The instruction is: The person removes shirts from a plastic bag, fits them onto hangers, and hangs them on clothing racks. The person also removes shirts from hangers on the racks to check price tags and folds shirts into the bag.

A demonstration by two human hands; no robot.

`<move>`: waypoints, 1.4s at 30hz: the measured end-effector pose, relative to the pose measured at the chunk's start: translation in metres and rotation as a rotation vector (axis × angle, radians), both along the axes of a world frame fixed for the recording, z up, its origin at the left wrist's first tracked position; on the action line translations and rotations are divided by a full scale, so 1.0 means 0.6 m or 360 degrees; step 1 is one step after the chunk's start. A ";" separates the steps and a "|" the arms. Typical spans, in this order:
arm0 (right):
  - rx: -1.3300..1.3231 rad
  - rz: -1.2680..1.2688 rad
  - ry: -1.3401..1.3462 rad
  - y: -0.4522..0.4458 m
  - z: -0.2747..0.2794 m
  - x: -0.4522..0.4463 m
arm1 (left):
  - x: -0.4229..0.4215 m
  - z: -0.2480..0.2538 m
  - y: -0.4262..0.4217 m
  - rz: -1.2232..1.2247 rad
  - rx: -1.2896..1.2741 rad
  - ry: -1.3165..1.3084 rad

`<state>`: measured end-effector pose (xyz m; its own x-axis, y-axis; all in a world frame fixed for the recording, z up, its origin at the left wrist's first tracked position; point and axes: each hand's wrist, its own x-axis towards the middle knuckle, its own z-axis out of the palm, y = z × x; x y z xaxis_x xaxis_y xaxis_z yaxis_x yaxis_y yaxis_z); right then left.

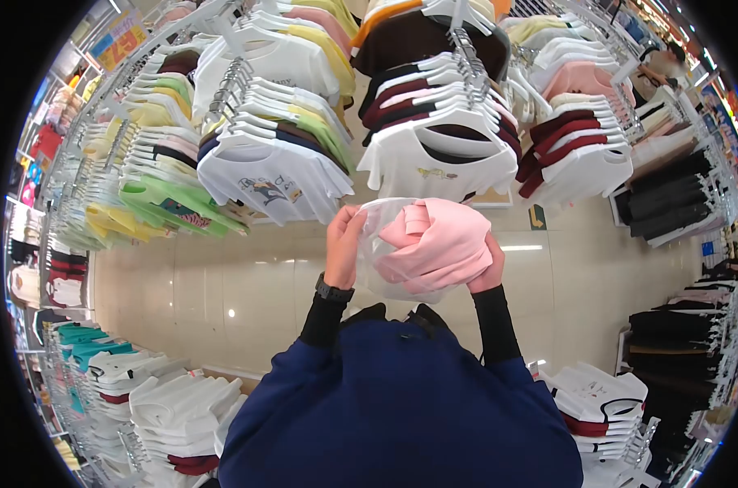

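A folded pink garment [446,236] is bunched up in front of my chest, partly inside a clear plastic bag [373,272]. My left hand [344,244], with a dark watch on its wrist, pinches the bag's edge at the garment's left side. On the other side, my right hand [489,270] grips the pink garment from the right and below; most of its fingers are hidden behind the cloth. Just beyond the bundle hangs a white T-shirt [393,167] with a small print, at the front of a rack.
Racks of hanging shirts stand ahead, with another printed white T-shirt [271,183] to the left. Light green shirts [178,203] hang farther left, dark trousers [670,195] at right. More white shirts [182,398] hang behind me. Shiny tiled floor [214,285] lies between.
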<state>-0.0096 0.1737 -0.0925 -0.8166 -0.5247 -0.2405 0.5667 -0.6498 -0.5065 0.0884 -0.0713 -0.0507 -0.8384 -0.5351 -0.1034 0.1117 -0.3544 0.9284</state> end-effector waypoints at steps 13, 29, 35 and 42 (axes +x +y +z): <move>-0.0096 -0.0129 -0.0012 -0.059 0.004 0.025 | 0.050 -0.019 -0.074 0.0240 0.0069 0.0034; 0.1684 -0.0857 0.1518 -0.058 0.022 0.001 | 0.058 0.014 -0.042 -0.0387 -0.0167 0.0018; 0.0214 -0.0116 0.0568 -0.156 -0.001 0.046 | 0.018 -0.020 0.006 -0.0196 -0.0914 0.0043; 0.1400 -0.0408 0.1624 -0.158 0.105 0.103 | 0.036 0.053 -0.026 -0.0026 -0.1670 -0.0429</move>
